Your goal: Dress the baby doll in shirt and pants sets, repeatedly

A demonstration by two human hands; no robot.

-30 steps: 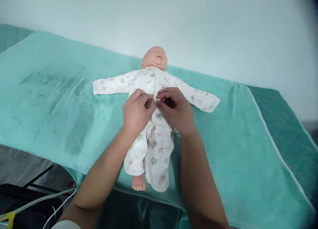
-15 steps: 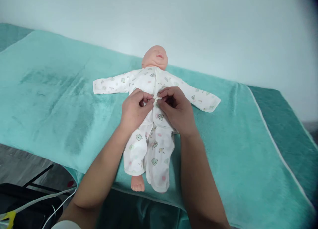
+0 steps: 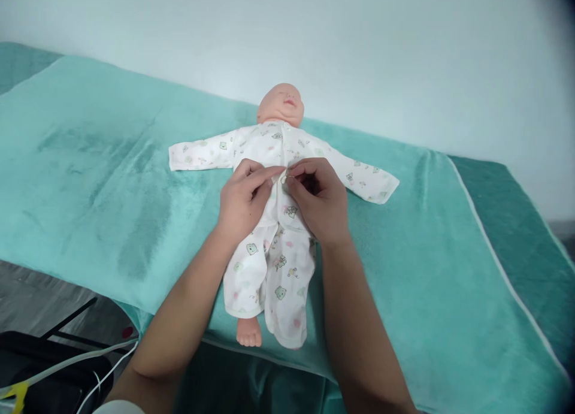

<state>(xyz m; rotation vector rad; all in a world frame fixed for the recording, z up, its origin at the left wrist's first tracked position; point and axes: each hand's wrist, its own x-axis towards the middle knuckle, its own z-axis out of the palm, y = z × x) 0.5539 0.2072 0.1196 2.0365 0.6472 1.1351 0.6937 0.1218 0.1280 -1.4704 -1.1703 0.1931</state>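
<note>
A baby doll [image 3: 281, 105] lies on its back with its arms spread, dressed in a white printed shirt [image 3: 258, 143] and matching pants [image 3: 287, 282]. At the lower front of the shirt, my left hand [image 3: 245, 198] is closed on the cloth by the front opening, its index finger stretched across to the edge. My right hand [image 3: 323, 201] pinches the other side of the opening between thumb and fingers, beside a small button. The fingertips of both hands nearly meet and partly hide the button. One bare doll foot [image 3: 248, 332] sticks out of a pant leg.
A teal plush cover [image 3: 112, 162] lies over the table under the doll. Behind it rises a pale wall [image 3: 314, 36]. At the lower left are a black object [image 3: 45, 372], white cables [image 3: 81, 355] and a bit of yellow tape [image 3: 18, 396].
My left index finger has stretched out further to the right, over the shirt's opening. My right hand has stayed nearly in place, and the button has turned or shifted slightly.
</note>
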